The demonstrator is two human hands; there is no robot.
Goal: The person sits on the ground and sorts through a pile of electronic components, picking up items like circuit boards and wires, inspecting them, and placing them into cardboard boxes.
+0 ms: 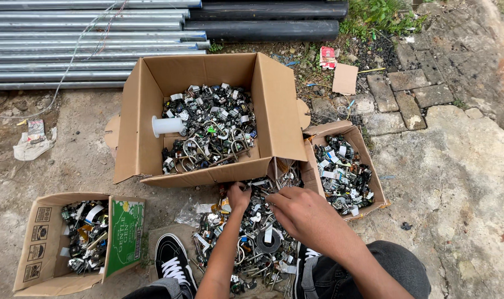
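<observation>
At the lower left of the frame sits a small cardboard box with a green flap, holding a tangle of dark little parts and white strips. Just right of it, at the bottom edge, is my black shoe with white laces. Along the upper left run grey metal pipes, with two black pipes beside them toward the top centre, and a crumpled white scrap lies on the concrete at the left.

In the middle of the frame stands the big open cardboard box, filled with small black and white parts, curved metal loops and a white plastic spool lying against its left wall. Below that box, between my knees, is the loose heap of small parts spread on the ground.

My left hand is down at the top edge of that heap, just under the front wall of the big box, fingers curled in among the pieces; I cannot tell whether it has pinched any one of them. My right hand lies just to its right over the same heap, back of the hand up, fingers bent and pointing left, their tips touching the parts near the left hand; what they grip, if anything, is hidden.

At the right of centre a smaller open box holds more of the same parts. Beyond it are paving stones and weeds
</observation>
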